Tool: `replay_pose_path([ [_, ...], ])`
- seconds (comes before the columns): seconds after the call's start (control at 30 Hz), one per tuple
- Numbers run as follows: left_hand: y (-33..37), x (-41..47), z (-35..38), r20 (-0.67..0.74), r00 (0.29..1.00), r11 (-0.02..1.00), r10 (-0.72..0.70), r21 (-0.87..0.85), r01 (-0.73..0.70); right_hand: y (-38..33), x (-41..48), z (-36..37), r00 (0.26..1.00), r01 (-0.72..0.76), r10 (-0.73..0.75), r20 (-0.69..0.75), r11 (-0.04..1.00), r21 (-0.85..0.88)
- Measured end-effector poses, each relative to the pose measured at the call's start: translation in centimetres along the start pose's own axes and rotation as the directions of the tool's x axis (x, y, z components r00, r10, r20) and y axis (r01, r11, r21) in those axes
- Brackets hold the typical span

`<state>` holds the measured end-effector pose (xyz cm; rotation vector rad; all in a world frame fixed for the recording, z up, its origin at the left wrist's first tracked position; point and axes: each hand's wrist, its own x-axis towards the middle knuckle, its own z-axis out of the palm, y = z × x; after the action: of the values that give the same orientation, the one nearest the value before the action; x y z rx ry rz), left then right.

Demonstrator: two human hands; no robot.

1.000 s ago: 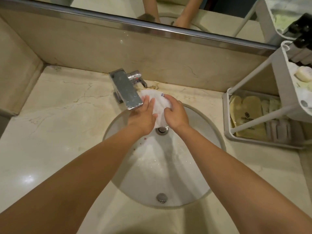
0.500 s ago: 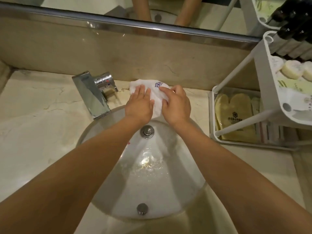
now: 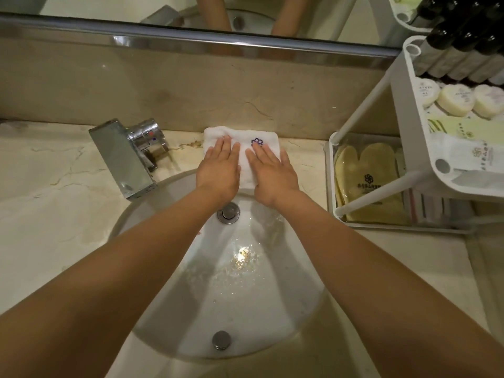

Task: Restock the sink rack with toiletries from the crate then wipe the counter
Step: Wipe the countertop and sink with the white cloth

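- Two bare forearms stretch forward across the sink. We see the wrists level at its far rim, and the left hand and right hand lie palm down, side by side.
- The white cloth lies on the narrow strip of desk behind the sink. Its far edge meets the stone wall and its near edge reaches the sink's rim.
- The tap stands just to the left, apart from the left hand. A short bare stretch of desk separates the right hand from the white rack, and we note a wide bare stretch of desk left of the tap.
- Both hands are flat on the cloth, fingers straight and close together. They press down and grip nothing. A small purple emblem shows on the cloth just beyond the right fingertips.
- On the rack at the right, we find dark bottles and round wrapped soaps in the upper tray. Yellow mitts in clear wrappers lie in the lower tray.
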<state>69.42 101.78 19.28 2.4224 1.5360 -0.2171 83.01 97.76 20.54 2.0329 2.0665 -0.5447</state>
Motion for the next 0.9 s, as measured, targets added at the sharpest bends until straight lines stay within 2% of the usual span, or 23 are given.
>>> replay_pose_path([
  [0.23,3.5,1.4,0.3,0.024,0.992,0.992,0.124,-0.021,-0.124,3.2,-1.7,0.3,0.991,-0.131,0.131,-0.018,0.991,-0.028],
  [0.47,5.4,3.2,0.0,0.074,0.954,0.957,0.289,0.007,-0.290,3.7,-2.5,1.1,0.947,-0.322,0.322,-0.017,0.947,0.003],
  [0.7,4.9,4.4,-0.7,0.183,0.938,0.956,0.295,-0.056,-0.289,4.6,-1.3,-0.6,0.956,-0.294,0.294,-0.015,0.954,-0.065],
  [0.83,4.7,4.4,-1.0,0.249,0.917,0.947,0.311,-0.003,-0.320,4.0,-0.7,-1.5,0.948,-0.315,0.317,0.016,0.948,-0.052],
  [0.9,4.9,4.2,-1.0,0.237,0.917,0.940,0.322,0.033,-0.339,4.3,-0.8,-1.8,0.951,-0.306,0.306,0.030,0.952,-0.025],
])
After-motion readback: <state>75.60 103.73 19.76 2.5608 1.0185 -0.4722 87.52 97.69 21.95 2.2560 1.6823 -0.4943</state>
